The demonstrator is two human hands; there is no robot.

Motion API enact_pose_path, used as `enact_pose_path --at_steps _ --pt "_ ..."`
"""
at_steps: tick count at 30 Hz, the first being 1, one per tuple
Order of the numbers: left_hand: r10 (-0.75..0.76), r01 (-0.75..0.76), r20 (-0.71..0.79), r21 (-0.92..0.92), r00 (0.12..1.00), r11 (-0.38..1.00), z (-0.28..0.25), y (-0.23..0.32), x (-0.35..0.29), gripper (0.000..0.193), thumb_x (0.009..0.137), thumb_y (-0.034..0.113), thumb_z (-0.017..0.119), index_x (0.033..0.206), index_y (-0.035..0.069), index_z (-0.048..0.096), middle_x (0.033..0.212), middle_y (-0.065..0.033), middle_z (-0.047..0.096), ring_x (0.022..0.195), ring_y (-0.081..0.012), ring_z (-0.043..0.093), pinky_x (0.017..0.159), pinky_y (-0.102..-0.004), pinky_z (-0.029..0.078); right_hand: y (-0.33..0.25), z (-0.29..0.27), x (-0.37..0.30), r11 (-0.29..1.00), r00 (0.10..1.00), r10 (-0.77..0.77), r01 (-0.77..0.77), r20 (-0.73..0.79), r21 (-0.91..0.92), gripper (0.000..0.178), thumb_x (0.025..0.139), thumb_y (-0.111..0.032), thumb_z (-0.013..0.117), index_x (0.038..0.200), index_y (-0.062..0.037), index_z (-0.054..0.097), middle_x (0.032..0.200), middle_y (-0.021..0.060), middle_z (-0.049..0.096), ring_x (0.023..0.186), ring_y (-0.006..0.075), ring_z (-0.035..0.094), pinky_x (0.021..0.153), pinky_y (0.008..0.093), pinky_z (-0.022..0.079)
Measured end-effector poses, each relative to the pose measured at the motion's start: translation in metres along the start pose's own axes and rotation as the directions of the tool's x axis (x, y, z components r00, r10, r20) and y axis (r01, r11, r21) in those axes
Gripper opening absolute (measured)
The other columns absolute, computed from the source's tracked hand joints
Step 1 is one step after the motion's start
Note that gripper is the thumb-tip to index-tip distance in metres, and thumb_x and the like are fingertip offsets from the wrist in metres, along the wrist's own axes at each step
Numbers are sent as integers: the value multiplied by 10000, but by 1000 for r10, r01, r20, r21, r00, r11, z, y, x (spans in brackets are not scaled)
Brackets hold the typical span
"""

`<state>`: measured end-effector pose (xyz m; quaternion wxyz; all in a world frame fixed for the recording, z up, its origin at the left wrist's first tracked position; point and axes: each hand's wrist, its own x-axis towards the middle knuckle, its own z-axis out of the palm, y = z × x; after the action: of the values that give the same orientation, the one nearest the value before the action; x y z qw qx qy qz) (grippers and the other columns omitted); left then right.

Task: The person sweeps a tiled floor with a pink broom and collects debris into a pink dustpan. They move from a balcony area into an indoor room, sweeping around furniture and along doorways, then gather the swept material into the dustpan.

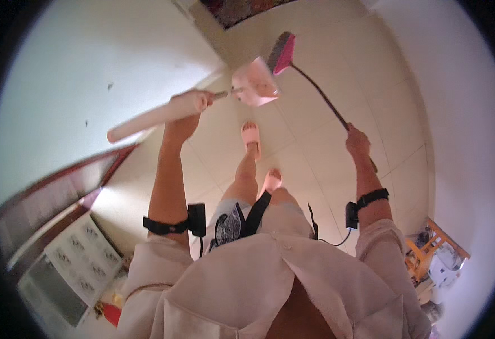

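My left hand (183,126) is closed round the handle of a pale pink long-handled dustpan. Its thick light-pink upper end slants back toward the wall on the left, while the dustpan's pan (256,85) hangs ahead over the floor. On the right, my right hand (358,141) grips the dark stick of a broom (321,93). The broom's pink head with grey bristles (281,53) is beside the far right edge of the pan; whether they touch I cannot tell.
Pale tiled floor (338,192) lies around my feet in pink slippers (251,133). A white wall (89,73) stands close on the left, another wall (467,141) on the right. A patterned mat (241,10) is at the far edge, a wooden stool (431,251) lower right.
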<state>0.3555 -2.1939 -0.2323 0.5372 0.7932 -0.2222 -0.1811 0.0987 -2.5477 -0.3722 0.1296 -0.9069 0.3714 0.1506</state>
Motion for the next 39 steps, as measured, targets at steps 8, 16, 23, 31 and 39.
enact_pose_path --at_steps 8,16,23,31,39 --pt "135 -125 98 -104 986 987 -18 -19 71 239 813 216 554 807 -22 576 798 -57 583 702 -106 510 653 -254 435 -42 34 43 994 990 96 -100 101 41 213 799 -175 455 1004 -118 475 937 104 571 894 295 538 737 415 446" --pt "265 -372 306 378 914 848 -28 -27 152 68 724 84 538 741 19 538 741 -106 569 699 -250 539 628 -329 424 14 -14 -14 952 949 295 -282 107 -121 246 839 -224 404 1056 -152 493 942 112 569 888 303 539 730 419 446" --pt "-61 5 336 165 940 986 -6 12 187 347 810 329 533 848 -10 592 764 -68 611 704 -139 565 661 -245 458 -27 -59 36 986 986 157 -159 -49 -44 283 857 -221 369 1122 -164 454 843 134 592 783 331 563 673 432 451" --pt "25 -136 400 251 916 958 25 12 244 160 780 137 516 714 -6 547 776 -50 613 693 -97 535 631 -229 426 -121 -49 210 988 998 -21 10 66 156 311 826 -168 372 1124 -204 456 1008 111 552 922 293 526 767 393 439" --pt "41 -110 460 124 887 986 56 26 276 97 684 18 604 774 4 571 717 -18 575 638 -65 495 597 -215 441 -135 -26 257 991 987 -63 45 146 124 265 784 -131 406 1015 -181 526 964 79 578 911 284 542 753 381 450"
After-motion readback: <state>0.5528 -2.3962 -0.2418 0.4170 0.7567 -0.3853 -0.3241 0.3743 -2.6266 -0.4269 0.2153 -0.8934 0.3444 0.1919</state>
